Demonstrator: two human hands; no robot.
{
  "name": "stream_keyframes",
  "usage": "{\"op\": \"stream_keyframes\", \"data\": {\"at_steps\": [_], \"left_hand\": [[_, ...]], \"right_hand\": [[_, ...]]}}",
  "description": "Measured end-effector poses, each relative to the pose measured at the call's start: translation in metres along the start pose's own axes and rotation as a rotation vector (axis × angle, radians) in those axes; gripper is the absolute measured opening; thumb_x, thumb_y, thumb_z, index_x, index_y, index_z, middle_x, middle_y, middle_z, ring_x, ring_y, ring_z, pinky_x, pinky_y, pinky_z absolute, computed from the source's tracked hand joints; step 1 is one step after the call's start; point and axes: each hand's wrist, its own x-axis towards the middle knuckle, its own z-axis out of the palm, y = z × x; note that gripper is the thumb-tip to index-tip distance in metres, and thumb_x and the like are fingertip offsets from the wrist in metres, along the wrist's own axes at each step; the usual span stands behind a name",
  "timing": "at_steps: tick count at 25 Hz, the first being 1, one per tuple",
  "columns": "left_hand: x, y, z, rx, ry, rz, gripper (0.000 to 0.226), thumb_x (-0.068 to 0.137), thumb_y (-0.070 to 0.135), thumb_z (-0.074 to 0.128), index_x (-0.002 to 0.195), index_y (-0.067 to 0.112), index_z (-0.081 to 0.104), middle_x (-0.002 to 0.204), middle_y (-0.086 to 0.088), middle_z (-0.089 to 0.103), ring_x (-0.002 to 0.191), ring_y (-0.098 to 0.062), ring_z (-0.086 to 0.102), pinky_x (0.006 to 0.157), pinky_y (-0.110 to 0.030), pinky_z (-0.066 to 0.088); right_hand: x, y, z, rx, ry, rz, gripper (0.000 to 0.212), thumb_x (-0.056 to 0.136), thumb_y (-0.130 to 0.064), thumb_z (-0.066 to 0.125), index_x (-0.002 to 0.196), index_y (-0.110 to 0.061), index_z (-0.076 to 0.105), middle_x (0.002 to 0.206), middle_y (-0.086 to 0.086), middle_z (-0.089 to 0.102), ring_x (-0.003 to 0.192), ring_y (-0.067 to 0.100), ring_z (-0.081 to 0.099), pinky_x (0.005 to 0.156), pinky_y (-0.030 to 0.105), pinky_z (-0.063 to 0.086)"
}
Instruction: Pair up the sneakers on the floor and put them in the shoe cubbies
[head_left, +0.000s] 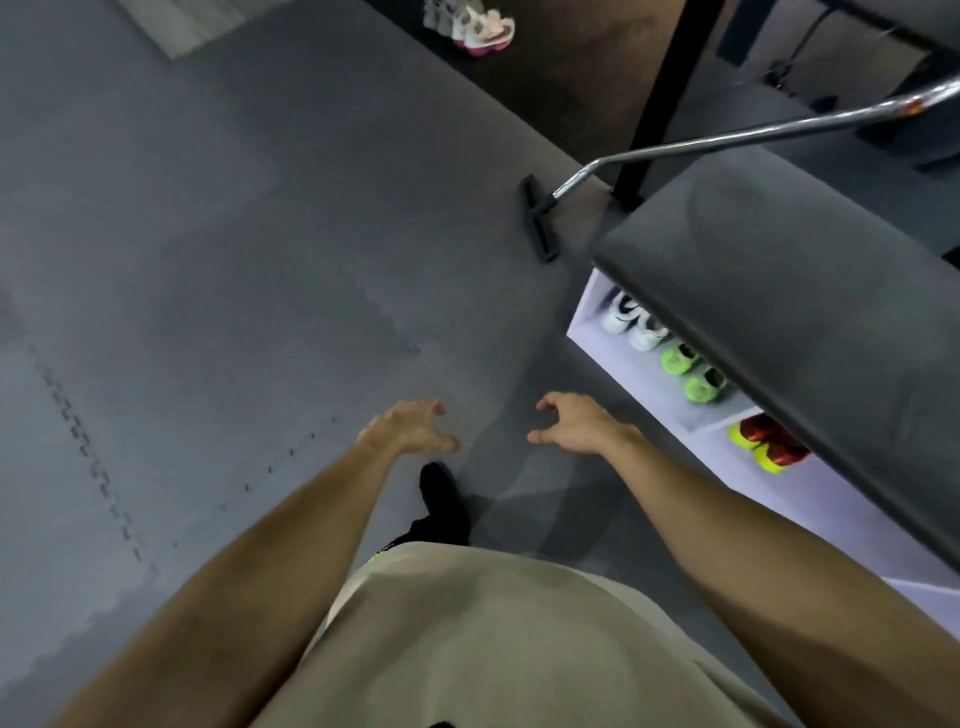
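Note:
My left hand (410, 427) and my right hand (571, 422) hang empty over the grey floor mat, fingers apart. The white shoe cubbies (584, 322) stand at my right under a dark grey padded top (779, 291). Inside sit a white-and-black pair (634, 322), a neon green pair (691, 371) and a red-and-yellow pair (766, 441). Far ahead on the brown floor lie white-and-pink sneakers (480, 28), next to a blurred pale pair (436, 15).
A chrome bar with a black foot (540, 218) slants across the mat just beyond the cubbies. A black post (660, 98) rises behind it. My black shoe (441, 499) is below my hands. Interlocking grey mats (208, 286) cover the floor to the left.

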Motion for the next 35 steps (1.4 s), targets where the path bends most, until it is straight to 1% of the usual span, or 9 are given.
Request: {"op": "stream_keyframes", "data": {"at_steps": [3, 10, 14, 18, 20, 25, 29, 32, 35], "left_hand": [[0.031, -0.030, -0.037, -0.001, -0.001, -0.016, 0.086, 0.068, 0.066, 0.070, 0.141, 0.030, 0.042, 0.146, -0.003, 0.043, 0.131, -0.026, 0.044, 0.108, -0.045, 0.037], [0.115, -0.063, -0.173, 0.065, -0.017, 0.016, 0.087, 0.065, 0.069, 0.069, 0.140, 0.033, 0.042, 0.144, -0.004, 0.046, 0.129, -0.028, 0.045, 0.106, -0.046, 0.039], [0.176, -0.056, -0.249, 0.048, 0.000, 0.017, 0.098, 0.048, 0.077, 0.062, 0.135, 0.037, 0.044, 0.140, -0.003, 0.049, 0.125, -0.029, 0.049, 0.104, -0.045, 0.042], [0.247, -0.038, -0.328, 0.046, 0.009, 0.017, 0.087, 0.064, 0.068, 0.069, 0.139, 0.031, 0.043, 0.140, -0.004, 0.048, 0.126, -0.026, 0.049, 0.105, -0.044, 0.041], [0.274, -0.024, -0.367, 0.021, 0.003, -0.006, 0.089, 0.062, 0.070, 0.068, 0.138, 0.032, 0.043, 0.139, -0.003, 0.051, 0.124, -0.025, 0.050, 0.104, -0.043, 0.041], [0.344, 0.005, -0.480, -0.019, 0.079, -0.006, 0.078, 0.074, 0.062, 0.069, 0.140, 0.029, 0.043, 0.145, -0.004, 0.044, 0.129, -0.025, 0.045, 0.107, -0.044, 0.038], [0.403, 0.004, -0.556, -0.042, 0.097, 0.004, 0.076, 0.076, 0.061, 0.070, 0.139, 0.027, 0.044, 0.143, -0.005, 0.045, 0.127, -0.027, 0.047, 0.104, -0.046, 0.041], [0.462, -0.009, -0.616, -0.046, 0.088, 0.015, 0.075, 0.077, 0.060, 0.069, 0.139, 0.028, 0.044, 0.143, -0.005, 0.045, 0.128, -0.026, 0.046, 0.106, -0.046, 0.038], [0.515, -0.021, -0.691, 0.007, 0.114, 0.051, 0.075, 0.076, 0.060, 0.069, 0.140, 0.028, 0.043, 0.144, -0.005, 0.045, 0.130, -0.026, 0.045, 0.107, -0.045, 0.037]], "right_hand": [[0.045, -0.045, -0.010, -0.041, -0.054, -0.016, 0.062, 0.080, -0.040, 0.073, 0.134, -0.019, 0.051, 0.140, 0.004, 0.052, 0.126, 0.023, 0.051, 0.105, 0.037, 0.042], [0.158, -0.137, -0.072, -0.055, -0.012, -0.013, 0.063, 0.076, -0.041, 0.074, 0.132, -0.023, 0.052, 0.137, 0.003, 0.054, 0.125, 0.023, 0.053, 0.104, 0.038, 0.043], [0.234, -0.162, -0.126, -0.086, -0.013, -0.012, 0.063, 0.075, -0.038, 0.074, 0.132, -0.024, 0.051, 0.137, 0.002, 0.055, 0.122, 0.023, 0.055, 0.102, 0.035, 0.044], [0.321, -0.185, -0.198, -0.080, -0.023, -0.038, 0.064, 0.075, -0.035, 0.074, 0.134, -0.023, 0.050, 0.138, 0.003, 0.054, 0.123, 0.024, 0.053, 0.104, 0.036, 0.043], [0.356, -0.197, -0.234, -0.058, -0.037, -0.046, 0.067, 0.072, -0.040, 0.077, 0.133, -0.024, 0.051, 0.137, 0.001, 0.054, 0.123, 0.023, 0.054, 0.104, 0.037, 0.043], [0.451, -0.236, -0.334, -0.095, -0.054, -0.058, 0.069, 0.068, -0.046, 0.074, 0.130, -0.027, 0.052, 0.136, 0.002, 0.056, 0.122, 0.024, 0.055, 0.104, 0.041, 0.044], [0.522, -0.275, -0.389, -0.124, -0.043, -0.062, 0.072, 0.065, -0.047, 0.074, 0.130, -0.028, 0.051, 0.136, 0.001, 0.056, 0.122, 0.025, 0.055, 0.103, 0.042, 0.045], [0.591, -0.310, -0.428, -0.131, -0.047, -0.044, 0.072, 0.065, -0.047, 0.074, 0.131, -0.027, 0.051, 0.136, 0.002, 0.056, 0.121, 0.026, 0.055, 0.103, 0.042, 0.045], [0.652, -0.352, -0.475, -0.119, -0.007, -0.014, 0.069, 0.071, -0.047, 0.074, 0.132, -0.024, 0.050, 0.137, 0.003, 0.054, 0.121, 0.027, 0.055, 0.102, 0.042, 0.046]]}}
